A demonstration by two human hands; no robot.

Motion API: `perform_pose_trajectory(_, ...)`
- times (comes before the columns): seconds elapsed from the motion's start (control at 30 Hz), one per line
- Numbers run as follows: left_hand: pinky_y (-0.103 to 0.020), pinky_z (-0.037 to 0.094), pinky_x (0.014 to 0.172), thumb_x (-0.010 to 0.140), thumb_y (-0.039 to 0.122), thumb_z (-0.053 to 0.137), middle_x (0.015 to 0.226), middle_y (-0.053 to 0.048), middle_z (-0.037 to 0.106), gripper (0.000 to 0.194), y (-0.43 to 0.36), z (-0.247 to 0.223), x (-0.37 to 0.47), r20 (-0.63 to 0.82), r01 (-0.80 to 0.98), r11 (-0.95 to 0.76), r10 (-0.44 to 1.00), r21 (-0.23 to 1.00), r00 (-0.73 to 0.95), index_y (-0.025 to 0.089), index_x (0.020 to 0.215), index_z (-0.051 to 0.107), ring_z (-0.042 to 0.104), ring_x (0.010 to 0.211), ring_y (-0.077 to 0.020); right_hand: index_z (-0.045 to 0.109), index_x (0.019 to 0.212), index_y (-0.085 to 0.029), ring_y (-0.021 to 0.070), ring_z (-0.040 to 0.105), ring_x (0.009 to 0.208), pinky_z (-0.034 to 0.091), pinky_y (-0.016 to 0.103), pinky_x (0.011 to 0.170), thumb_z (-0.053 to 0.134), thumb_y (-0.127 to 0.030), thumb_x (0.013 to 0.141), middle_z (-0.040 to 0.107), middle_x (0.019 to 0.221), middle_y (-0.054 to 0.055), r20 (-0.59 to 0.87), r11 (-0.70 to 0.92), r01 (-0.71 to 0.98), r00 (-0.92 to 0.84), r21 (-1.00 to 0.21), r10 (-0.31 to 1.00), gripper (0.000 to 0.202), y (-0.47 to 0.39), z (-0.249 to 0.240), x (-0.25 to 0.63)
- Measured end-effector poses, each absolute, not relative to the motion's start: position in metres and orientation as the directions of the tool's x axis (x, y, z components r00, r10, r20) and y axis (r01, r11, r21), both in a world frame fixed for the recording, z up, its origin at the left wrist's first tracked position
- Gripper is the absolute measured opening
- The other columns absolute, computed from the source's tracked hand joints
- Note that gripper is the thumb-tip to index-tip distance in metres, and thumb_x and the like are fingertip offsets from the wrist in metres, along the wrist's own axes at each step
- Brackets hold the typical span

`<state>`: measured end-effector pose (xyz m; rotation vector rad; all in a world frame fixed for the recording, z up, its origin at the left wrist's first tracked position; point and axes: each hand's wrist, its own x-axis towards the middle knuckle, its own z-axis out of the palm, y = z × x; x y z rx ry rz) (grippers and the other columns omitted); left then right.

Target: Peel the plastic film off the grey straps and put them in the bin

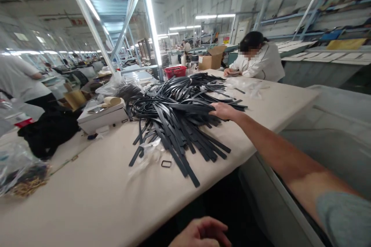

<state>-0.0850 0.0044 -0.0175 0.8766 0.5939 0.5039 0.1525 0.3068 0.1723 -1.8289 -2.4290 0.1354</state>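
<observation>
A large heap of black flat straps (179,123) lies across the table, many of them looped at the back with their ends fanned toward me. My right hand (225,111) reaches out over the table and is closed on a bunch of these straps at the heap's right side. Low in the picture, in front of the table edge, my left hand (201,233) holds nothing, its fingers loosely bent and apart. A small black rectangular ring (166,164) lies near the strap ends, beside a crumpled piece of clear plastic (152,150).
A white box (101,115) with a roll of tape stands left of the heap. Behind are a red basket (175,71) and a cardboard box (211,58). A co-worker (262,61) leans on the table's far side. Large grey bins (275,193) stand at the right.
</observation>
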Motion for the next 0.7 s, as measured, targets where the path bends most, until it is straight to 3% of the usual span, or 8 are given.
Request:
perform_pose_trajectory(0.13, -0.032, 0.047, 0.082, 0.074, 0.044, 0.077, 0.118, -0.013, 0.067, 0.056, 0.048, 0.029, -0.064, -0.193, -0.321, 0.450, 0.781, 0.833, 0.594, 0.020, 0.123, 0.063, 0.067, 0.092, -0.0221, 0.065, 0.117, -0.013, 0.0245, 0.063, 0.110, 0.043, 0.025, 0.088, 0.060, -0.030, 0.089, 0.069, 0.120, 0.013, 0.020, 0.258, 0.958, -0.257, -0.127, 0.966, 0.032, 0.295, 0.167, 0.144)
perform_pose_trajectory(0.23, -0.030, 0.049, 0.083, 0.080, 0.044, 0.072, 0.127, -0.013, 0.062, 0.051, 0.110, 0.053, -0.047, -0.206, -0.521, 0.478, 0.844, 0.707, 0.496, 0.019, 0.123, 0.059, 0.065, 0.103, -0.0216, 0.065, 0.115, -0.014, 0.0241, 0.065, 0.107, 0.045, 0.025, 0.084, 0.057, -0.031, 0.091, 0.070, 0.116, 0.013, 0.035, 0.253, 0.960, -0.251, -0.122, 0.967, 0.030, 0.274, 0.161, 0.132)
perform_pose_trajectory(0.33, -0.035, 0.052, 0.084, 0.085, 0.055, 0.062, 0.109, -0.012, 0.067, 0.047, 0.175, 0.071, -0.035, -0.288, -0.620, 0.539, 0.838, 0.570, 0.464, 0.017, 0.111, 0.059, 0.066, 0.098, -0.0229, 0.062, 0.116, -0.015, 0.0250, 0.067, 0.103, 0.048, 0.028, 0.082, 0.053, -0.031, 0.093, 0.072, 0.112, 0.014, 0.062, 0.260, 0.960, -0.255, -0.103, 0.965, 0.030, 0.252, 0.154, 0.112)
perform_pose_trajectory(0.43, -0.034, 0.054, 0.078, 0.086, 0.062, 0.054, 0.083, -0.007, 0.067, 0.048, 0.225, 0.084, -0.032, -0.307, -0.700, 0.498, 0.867, 0.512, 0.393, 0.015, 0.098, 0.061, 0.066, 0.078, -0.0190, 0.059, 0.119, -0.015, 0.0260, 0.070, 0.097, 0.050, 0.030, 0.077, 0.049, -0.027, 0.095, 0.073, 0.104, 0.015, 0.100, 0.280, 0.957, -0.272, -0.075, 0.957, 0.029, 0.231, 0.142, 0.093)
perform_pose_trajectory(0.6, -0.031, 0.053, 0.077, 0.093, 0.046, 0.053, 0.078, -0.007, 0.067, 0.037, 0.270, 0.079, -0.040, -0.377, -0.723, 0.500, 0.859, 0.476, 0.346, 0.010, 0.092, 0.063, 0.065, 0.071, -0.0169, 0.057, 0.122, -0.011, 0.0274, 0.072, 0.091, 0.053, 0.032, 0.073, 0.034, -0.010, 0.096, 0.072, 0.101, 0.019, 0.163, 0.288, 0.957, -0.279, -0.034, 0.946, 0.035, 0.201, 0.124, 0.080)
perform_pose_trajectory(0.7, -0.029, 0.053, 0.075, 0.094, 0.035, 0.051, 0.074, -0.006, 0.066, 0.029, 0.288, 0.073, -0.044, -0.404, -0.734, 0.482, 0.863, 0.479, 0.303, 0.009, 0.090, 0.064, 0.065, 0.068, -0.0154, 0.059, 0.121, -0.013, 0.0268, 0.072, 0.088, 0.053, 0.033, 0.073, 0.033, -0.009, 0.096, 0.072, 0.098, 0.017, 0.180, 0.298, 0.954, -0.287, -0.032, 0.941, 0.035, 0.190, 0.118, 0.082)
